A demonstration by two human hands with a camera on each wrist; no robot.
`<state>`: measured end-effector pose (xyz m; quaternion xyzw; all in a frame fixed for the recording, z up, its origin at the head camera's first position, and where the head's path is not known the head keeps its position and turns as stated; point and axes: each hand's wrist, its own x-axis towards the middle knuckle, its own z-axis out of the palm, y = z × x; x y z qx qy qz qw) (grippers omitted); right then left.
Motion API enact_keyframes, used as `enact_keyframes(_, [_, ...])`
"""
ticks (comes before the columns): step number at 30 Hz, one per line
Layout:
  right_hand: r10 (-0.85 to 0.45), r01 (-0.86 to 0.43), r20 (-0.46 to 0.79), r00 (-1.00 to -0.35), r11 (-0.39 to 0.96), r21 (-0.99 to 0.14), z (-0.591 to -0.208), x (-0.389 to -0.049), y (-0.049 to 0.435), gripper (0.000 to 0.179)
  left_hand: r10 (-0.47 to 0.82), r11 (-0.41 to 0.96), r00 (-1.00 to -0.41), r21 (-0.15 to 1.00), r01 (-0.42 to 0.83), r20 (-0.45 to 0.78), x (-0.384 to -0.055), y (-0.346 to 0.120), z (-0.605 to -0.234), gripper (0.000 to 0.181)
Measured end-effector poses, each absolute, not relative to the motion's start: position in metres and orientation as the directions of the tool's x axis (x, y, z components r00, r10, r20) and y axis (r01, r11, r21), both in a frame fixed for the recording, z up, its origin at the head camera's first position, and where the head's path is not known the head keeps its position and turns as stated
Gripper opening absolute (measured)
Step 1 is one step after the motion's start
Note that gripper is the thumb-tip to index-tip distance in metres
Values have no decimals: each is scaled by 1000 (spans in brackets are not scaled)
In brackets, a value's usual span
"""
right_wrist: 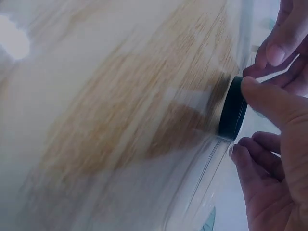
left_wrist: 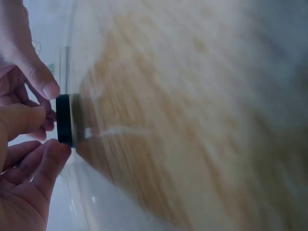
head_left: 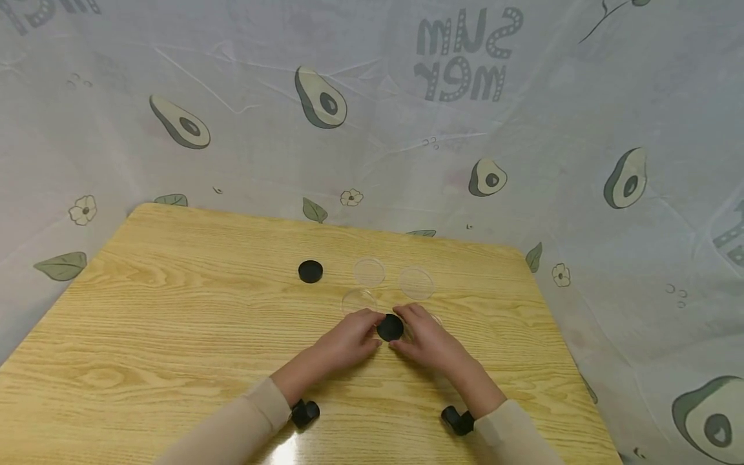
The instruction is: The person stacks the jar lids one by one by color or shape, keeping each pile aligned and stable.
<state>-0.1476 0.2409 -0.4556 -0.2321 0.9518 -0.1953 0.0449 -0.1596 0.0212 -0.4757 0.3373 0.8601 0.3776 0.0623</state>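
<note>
In the head view, a small black disc [head_left: 390, 327] lies between the two hands near the middle of the wooden table. My right hand [head_left: 427, 336] pinches it at the edge; the right wrist view shows the thumb and a finger at opposite sides of the disc [right_wrist: 233, 109]. My left hand [head_left: 351, 336] comes from the other side with a fingertip against the rim. In the left wrist view the left thumb stands apart from the disc [left_wrist: 63, 120]. Clear round discs [head_left: 369, 272] lie just beyond the hands, one partly hidden behind the right hand.
A second black disc [head_left: 310, 271] lies farther back, left of the clear ones. The wooden table [head_left: 192, 323] ends at a hanging sheet [head_left: 250, 129] printed with avocados. Black devices [head_left: 305, 413] are worn at both wrists.
</note>
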Motion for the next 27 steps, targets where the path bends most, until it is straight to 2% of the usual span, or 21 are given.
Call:
enact_keyframes(6, [-471,-453,11,-882,841,-298,-453,-148,237,60,600,497,-785,699,515,152,-160,27,-477,43])
enact_keyframes(12, [-479,-464,1,-878,850,-249,-448,-147,234,60,578,559,-808,665,495,115,-159,33,-474,49])
enact_keyframes(27, [-525,-504,-30,-850,830,-238,-448,-152,235,57,554,660,-830,574,485,64,-158,50,-474,51])
